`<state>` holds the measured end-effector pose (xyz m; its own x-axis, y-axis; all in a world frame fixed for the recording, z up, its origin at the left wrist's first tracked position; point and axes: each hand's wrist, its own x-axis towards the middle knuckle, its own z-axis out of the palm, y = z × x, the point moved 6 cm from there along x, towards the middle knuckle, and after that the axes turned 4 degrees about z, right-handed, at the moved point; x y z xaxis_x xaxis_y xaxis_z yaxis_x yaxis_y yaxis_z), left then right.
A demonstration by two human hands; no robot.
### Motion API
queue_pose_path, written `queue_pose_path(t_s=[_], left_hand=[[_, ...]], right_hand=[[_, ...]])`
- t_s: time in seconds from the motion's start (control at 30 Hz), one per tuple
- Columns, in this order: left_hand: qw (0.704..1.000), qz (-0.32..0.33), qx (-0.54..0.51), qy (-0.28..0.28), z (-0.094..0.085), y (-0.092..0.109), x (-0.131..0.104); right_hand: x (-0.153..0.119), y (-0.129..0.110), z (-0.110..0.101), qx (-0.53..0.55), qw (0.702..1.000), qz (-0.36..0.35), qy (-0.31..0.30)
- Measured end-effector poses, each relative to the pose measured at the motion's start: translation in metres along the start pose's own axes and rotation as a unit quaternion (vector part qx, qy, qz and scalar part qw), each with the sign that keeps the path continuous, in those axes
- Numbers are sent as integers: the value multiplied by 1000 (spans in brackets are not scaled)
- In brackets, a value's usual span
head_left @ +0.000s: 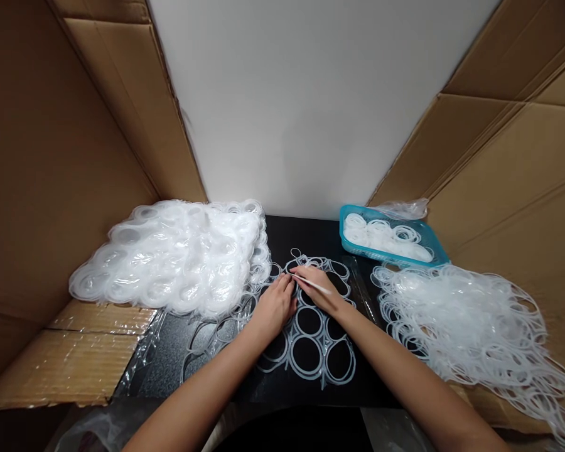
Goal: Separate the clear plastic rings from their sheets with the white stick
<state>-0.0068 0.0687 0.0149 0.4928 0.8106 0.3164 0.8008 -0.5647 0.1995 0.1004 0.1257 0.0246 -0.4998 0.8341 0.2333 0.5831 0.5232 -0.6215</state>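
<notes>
My right hand is closed round a thin white pen-like stick, whose tip end points left toward the other hand. Under both hands lies a translucent sheet of joined rings, flat on the black table. My left hand presses on this sheet with its fingers bent and close together, their tips almost meeting the right hand's fingers. What lies right beneath the fingertips is hidden. A loose small ring shows at the sheet's far edge.
A thick stack of similar ring sheets stands at the left. To the right lies a tangled heap of ring sheets. Behind it is a blue tray holding loose white rings. Cardboard walls flank both sides.
</notes>
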Motion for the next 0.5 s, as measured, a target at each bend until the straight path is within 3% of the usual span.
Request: queue_pose_path(t_s=[0.1, 0.2, 0.33, 0.5], left_hand=[[1000, 5, 0, 0, -2, 0, 1], [1000, 7, 6, -3, -3, 0, 1], [1000, 4, 9, 3, -4, -1, 1], [999, 20, 33, -12, -7, 2, 8]], right_hand=[[-4, -7, 9, -96, 994, -44, 1], [-2, -6, 0, -136, 990, -16, 40], [-4, 9, -45, -76, 977, 84, 178], [-37, 31, -117, -70, 909, 175, 372]])
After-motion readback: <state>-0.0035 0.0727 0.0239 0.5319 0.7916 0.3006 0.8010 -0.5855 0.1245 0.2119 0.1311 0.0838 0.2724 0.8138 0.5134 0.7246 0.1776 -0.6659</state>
